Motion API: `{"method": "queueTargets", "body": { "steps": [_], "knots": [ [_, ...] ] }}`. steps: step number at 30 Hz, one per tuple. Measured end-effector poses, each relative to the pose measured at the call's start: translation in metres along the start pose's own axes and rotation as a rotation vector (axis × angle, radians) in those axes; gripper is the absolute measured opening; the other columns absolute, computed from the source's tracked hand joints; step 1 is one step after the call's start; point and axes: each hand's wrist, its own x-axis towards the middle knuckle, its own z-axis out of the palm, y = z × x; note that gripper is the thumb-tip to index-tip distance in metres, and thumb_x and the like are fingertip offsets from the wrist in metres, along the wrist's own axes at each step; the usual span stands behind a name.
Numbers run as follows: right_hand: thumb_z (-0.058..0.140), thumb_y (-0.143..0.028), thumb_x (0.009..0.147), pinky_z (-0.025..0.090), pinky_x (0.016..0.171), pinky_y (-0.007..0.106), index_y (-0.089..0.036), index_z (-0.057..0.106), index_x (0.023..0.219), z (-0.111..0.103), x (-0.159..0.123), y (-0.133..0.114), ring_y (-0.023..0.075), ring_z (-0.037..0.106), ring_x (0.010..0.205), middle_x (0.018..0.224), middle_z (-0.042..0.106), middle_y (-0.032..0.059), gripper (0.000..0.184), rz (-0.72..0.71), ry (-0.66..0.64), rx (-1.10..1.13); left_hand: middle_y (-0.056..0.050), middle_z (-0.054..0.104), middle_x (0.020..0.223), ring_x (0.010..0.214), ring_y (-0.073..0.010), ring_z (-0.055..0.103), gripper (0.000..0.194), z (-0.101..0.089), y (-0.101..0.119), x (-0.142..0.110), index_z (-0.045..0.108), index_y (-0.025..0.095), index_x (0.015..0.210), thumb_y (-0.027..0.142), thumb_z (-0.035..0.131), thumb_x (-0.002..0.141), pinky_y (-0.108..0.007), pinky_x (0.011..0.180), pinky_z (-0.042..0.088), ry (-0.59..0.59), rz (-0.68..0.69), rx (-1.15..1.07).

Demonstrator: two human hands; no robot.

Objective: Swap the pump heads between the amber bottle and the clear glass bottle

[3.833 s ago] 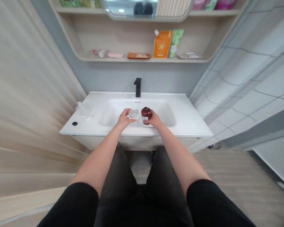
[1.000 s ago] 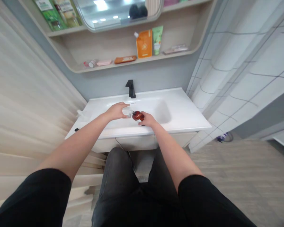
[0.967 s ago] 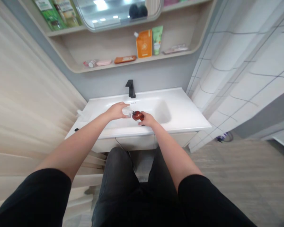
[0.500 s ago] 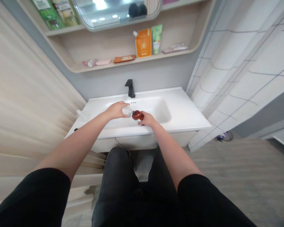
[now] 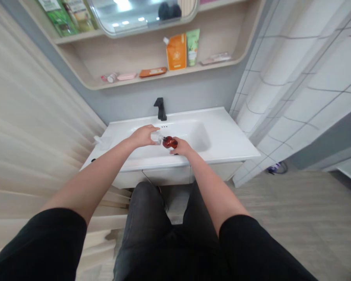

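Note:
Over the white sink basin (image 5: 200,136), my left hand (image 5: 143,136) is closed around a small clear container (image 5: 156,137), probably a bottle or cup. My right hand (image 5: 181,146) grips a reddish-brown bottle (image 5: 170,142), tilted with its dark neck toward the clear container. The neck meets or nearly meets the container's mouth; whether they touch I cannot tell. Any liquid passing between them is too small to make out. A black faucet (image 5: 160,109) stands behind my hands at the back of the basin.
Above the sink, a wall shelf (image 5: 84,78) holds an orange pouch (image 5: 177,52), a green tube (image 5: 192,47) and a pink soap box (image 5: 126,76). A mirror (image 5: 143,15) hangs there. A beige curtain (image 5: 32,117) borders the left, a tiled wall (image 5: 318,86) the right.
Both hands keep their hold on the bottle and the clear container, with almost the same position and tilt. The whole view has shifted very slightly.

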Motion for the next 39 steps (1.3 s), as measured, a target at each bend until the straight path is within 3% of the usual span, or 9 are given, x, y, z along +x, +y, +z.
{"method": "queueTargets", "body": {
  "steps": [39],
  "knots": [
    [0.103, -0.029, 0.062, 0.06, 0.099, 0.038, -0.025, 0.074, 0.137, -0.0019, -0.0011, -0.0011, 0.0302, 0.08, 0.108, 0.12, 0.085, 0.0033, 0.08, 0.023, -0.003, 0.011, -0.013, 0.072, 0.145, 0.133, -0.0375, 0.07, 0.091, -0.0035, 0.0039, -0.0013, 0.07, 0.023, 0.158, 0.053, 0.091, 0.075, -0.043, 0.118, 0.054, -0.017, 0.016, 0.007]
  ]
}}
